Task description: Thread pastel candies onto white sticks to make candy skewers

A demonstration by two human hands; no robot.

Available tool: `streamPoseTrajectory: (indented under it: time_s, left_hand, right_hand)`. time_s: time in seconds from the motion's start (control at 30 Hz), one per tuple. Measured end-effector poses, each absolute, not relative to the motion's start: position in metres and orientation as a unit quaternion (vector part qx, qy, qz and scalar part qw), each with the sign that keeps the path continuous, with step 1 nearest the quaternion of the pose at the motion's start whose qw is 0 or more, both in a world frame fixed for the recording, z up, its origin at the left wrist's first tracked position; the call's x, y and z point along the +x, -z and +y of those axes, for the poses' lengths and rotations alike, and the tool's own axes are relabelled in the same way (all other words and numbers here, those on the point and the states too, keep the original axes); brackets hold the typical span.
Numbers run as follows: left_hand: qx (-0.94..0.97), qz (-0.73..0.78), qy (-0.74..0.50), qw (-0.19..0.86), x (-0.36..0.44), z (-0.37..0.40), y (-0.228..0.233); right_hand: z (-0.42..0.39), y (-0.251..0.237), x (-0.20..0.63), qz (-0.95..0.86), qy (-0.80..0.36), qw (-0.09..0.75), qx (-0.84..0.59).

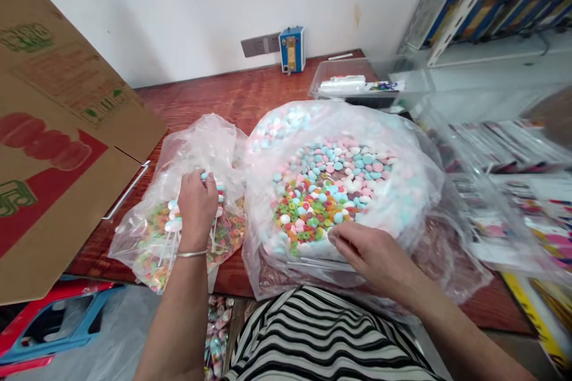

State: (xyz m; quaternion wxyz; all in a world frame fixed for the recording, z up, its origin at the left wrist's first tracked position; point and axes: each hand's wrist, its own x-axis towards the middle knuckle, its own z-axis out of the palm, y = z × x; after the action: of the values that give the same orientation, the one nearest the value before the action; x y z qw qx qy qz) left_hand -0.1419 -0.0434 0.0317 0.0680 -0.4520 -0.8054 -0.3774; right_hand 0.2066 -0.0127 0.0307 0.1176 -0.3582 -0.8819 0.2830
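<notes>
Gripping a bunch of lollipops [176, 220] by their white sticks, the left hand [195, 205] was closed over the small bag [147, 238] of sweets on the wooden table [210, 98]. The right hand [373, 256] lay with loosely curled fingers on the near rim of the big bag [402, 149], just beside its heap of pink, blue and multicoloured candy [330, 184]; whether it pinched anything could not be told. A cardboard box [53, 149] leaned at left, a clear tray [353, 80] stood behind.

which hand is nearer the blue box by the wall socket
Left. The left hand, gripping lollipop sticks over the small bag, lies closer to the blue box than the right hand at the big bag's near edge.
</notes>
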Motion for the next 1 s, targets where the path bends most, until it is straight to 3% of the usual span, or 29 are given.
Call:
streamPoseTrajectory:
  time_s: [0.13, 0.23, 0.37, 0.47, 0.67, 0.73, 1.0]
  left_hand:
    - [-0.468, -0.833, 0.277, 0.101, -0.143, -0.046, -0.012]
    - [-0.477, -0.830, 0.256, 0.136, -0.132, -0.050, -0.018]
    - [-0.533, -0.776, 0.289, 0.172, -0.098, -0.064, -0.036]
    - [-0.562, -0.734, 0.373, 0.075, -0.056, -0.080, -0.039]
    - [-0.540, -0.657, 0.397, -0.345, 0.019, -0.101, -0.018]
    - [-0.506, -0.612, 0.423, -0.436, 0.034, -0.101, -0.013]
    - [-0.444, -0.538, 0.525, -0.488, 0.055, -0.096, -0.021]
  right_hand:
    - [-0.052, 0.003, 0.222, -0.922, -0.186, 0.021, -0.339]
    - [-0.068, 0.029, 0.217, -0.921, -0.096, 0.021, -0.377]
    - [-0.072, 0.045, 0.219, -0.913, -0.085, 0.046, -0.396]
    - [-0.073, 0.042, 0.228, -0.899, -0.102, 0.113, -0.410]
    - [-0.075, 0.018, 0.231, -0.854, -0.155, 0.277, -0.412]
    - [-0.075, 0.011, 0.228, -0.848, -0.148, 0.312, -0.402]
    - [-0.075, 0.000, 0.222, -0.842, -0.108, 0.361, -0.386]
